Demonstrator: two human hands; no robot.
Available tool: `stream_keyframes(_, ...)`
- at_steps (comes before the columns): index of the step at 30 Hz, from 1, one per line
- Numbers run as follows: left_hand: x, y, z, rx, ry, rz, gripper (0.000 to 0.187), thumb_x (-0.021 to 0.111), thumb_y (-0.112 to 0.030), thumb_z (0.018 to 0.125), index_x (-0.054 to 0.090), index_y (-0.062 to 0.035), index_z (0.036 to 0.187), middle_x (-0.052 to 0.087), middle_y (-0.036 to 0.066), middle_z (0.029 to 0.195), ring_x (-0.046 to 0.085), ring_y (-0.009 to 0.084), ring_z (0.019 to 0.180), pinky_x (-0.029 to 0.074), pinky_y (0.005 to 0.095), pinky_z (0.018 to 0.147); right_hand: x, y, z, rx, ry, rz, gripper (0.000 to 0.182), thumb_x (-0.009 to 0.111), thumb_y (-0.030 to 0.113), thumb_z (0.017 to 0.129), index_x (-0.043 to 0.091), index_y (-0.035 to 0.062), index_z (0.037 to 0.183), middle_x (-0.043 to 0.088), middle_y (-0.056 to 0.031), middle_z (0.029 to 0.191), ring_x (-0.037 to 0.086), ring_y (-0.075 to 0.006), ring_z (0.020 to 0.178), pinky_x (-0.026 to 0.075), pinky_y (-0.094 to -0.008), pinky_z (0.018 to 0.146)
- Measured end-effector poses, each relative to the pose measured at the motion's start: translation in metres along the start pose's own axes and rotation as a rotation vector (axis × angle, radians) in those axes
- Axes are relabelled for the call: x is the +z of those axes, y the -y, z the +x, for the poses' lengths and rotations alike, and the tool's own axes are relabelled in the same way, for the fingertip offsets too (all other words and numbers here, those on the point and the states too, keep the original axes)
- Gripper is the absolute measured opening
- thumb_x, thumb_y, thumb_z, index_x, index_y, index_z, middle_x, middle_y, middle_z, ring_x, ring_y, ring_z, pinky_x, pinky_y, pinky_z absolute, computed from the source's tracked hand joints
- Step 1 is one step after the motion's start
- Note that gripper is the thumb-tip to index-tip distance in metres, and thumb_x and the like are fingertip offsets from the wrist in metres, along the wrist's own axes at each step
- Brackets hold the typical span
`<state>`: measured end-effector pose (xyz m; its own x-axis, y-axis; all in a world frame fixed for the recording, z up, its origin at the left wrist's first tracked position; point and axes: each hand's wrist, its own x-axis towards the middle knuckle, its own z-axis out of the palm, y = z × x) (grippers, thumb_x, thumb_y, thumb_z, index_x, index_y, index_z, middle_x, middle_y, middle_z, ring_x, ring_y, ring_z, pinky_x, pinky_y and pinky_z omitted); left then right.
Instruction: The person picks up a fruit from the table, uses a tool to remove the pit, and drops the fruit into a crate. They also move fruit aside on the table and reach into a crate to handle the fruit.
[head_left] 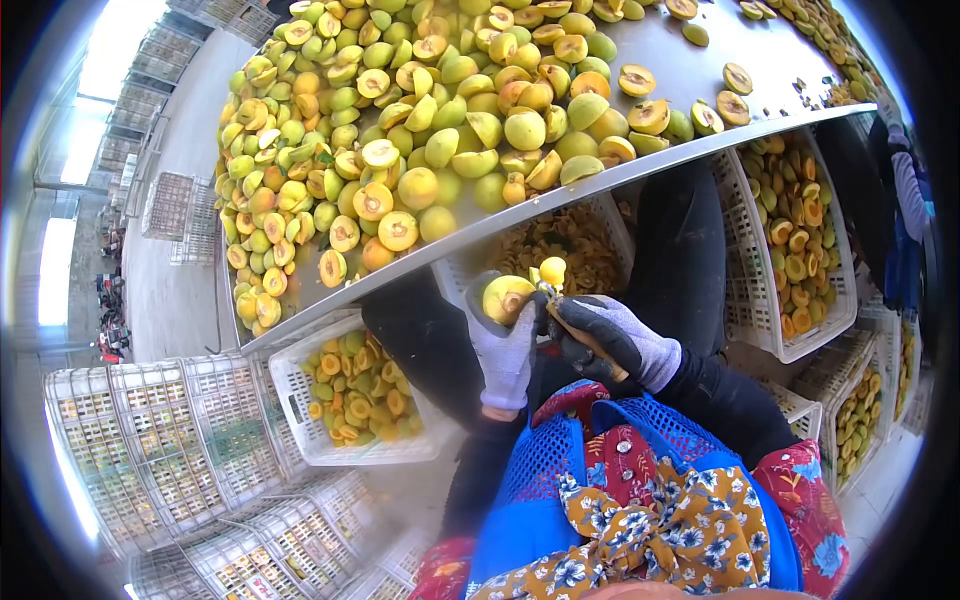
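Observation:
My left hand [503, 345], in a grey and white glove, is closed around a yellow-green fruit half [507, 299]. My right hand [610, 340], gloved the same way, grips a tool with a brown handle [590, 340]. The tool's tip is close to the fruit, between my two hands. A small pale yellow piece [552, 270] shows at that tip; whether it is joined to the fruit I cannot tell. Both hands are above my lap, just below the metal table's edge [540, 207]. Many halved fruits [440, 140] are heaped on the table.
A white crate of fruit halves [290, 385] stands at the left, another [745, 250] at the right. Under the table edge, a container [615, 225] holds peel-like scraps. Stacked crates [150, 440] fill the lower left. Another person's sleeve [908, 195] shows at the far right.

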<state>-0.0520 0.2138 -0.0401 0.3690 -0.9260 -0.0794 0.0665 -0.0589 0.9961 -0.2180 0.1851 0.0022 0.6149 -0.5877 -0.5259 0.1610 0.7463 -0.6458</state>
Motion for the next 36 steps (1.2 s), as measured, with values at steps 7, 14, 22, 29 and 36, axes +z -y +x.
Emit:
stream_keyframes(7, -0.030, 0.018, 0.008, -0.516, 0.065, -0.843, 0.044, 0.052, -0.039, 0.101, 0.044, -0.0055, 0.129, 0.057, 0.018, 0.121, 0.063, 0.0385, 0.104, 0.057, 0.0506, 0.090, -0.026, -0.015, 0.015, -0.235, -0.100, -0.534, 0.039, 0.049, 0.034, 0.101, 0.058, -0.0009, 0.118, 0.056, -0.0023, 0.072, 0.055, -0.0101, 0.064, 0.045, -0.0254, 0.060)
stream_keyframes(14, -0.022, 0.022, 0.003, -0.409, 0.027, -0.684, 0.043, 0.046, -0.038, 0.103, 0.047, -0.0057, 0.132, 0.059, 0.018, 0.120, 0.062, 0.0320, 0.109, 0.056, 0.0464, 0.091, -0.040, -0.007, 0.011, -0.423, -0.145, -0.913, 0.031, 0.053, 0.029, 0.101, 0.055, 0.0018, 0.114, 0.060, -0.0122, 0.074, 0.061, -0.0254, 0.065, 0.047, -0.0384, 0.061)
stream_keyframes(22, -0.018, 0.003, -0.001, -0.514, 0.123, -0.842, 0.041, 0.047, -0.033, 0.103, 0.047, -0.0056, 0.133, 0.059, 0.017, 0.124, 0.061, 0.0298, 0.110, 0.054, 0.0424, 0.093, 0.003, -0.019, 0.002, -0.508, -0.238, -1.247, 0.025, 0.056, 0.024, 0.097, 0.048, 0.0001, 0.100, 0.060, -0.0232, 0.067, 0.062, -0.0429, 0.063, 0.047, -0.0516, 0.056)
stream_keyframes(29, -0.017, 0.008, -0.010, -0.183, 0.199, -0.226, 0.038, 0.050, -0.027, 0.102, 0.047, -0.0011, 0.129, 0.059, 0.017, 0.118, 0.062, 0.0275, 0.105, 0.054, 0.0372, 0.088, 0.005, -0.024, 0.004, -0.528, -0.239, -1.268, 0.029, 0.056, 0.022, 0.097, 0.048, -0.0044, 0.106, 0.060, -0.0217, 0.067, 0.061, -0.0427, 0.062, 0.046, -0.0521, 0.054)
stream_keyframes(36, -0.002, -0.016, -0.014, 0.003, 0.154, 0.096, 0.035, 0.042, -0.029, 0.106, 0.057, 0.0009, 0.116, 0.063, 0.012, 0.099, 0.063, 0.0187, 0.089, 0.052, 0.0322, 0.080, 0.003, -0.028, 0.004, -0.521, -0.141, -1.245, 0.030, 0.053, 0.026, 0.098, 0.049, -0.0030, 0.103, 0.062, -0.0234, 0.072, 0.063, -0.0400, 0.063, 0.049, -0.0464, 0.055)
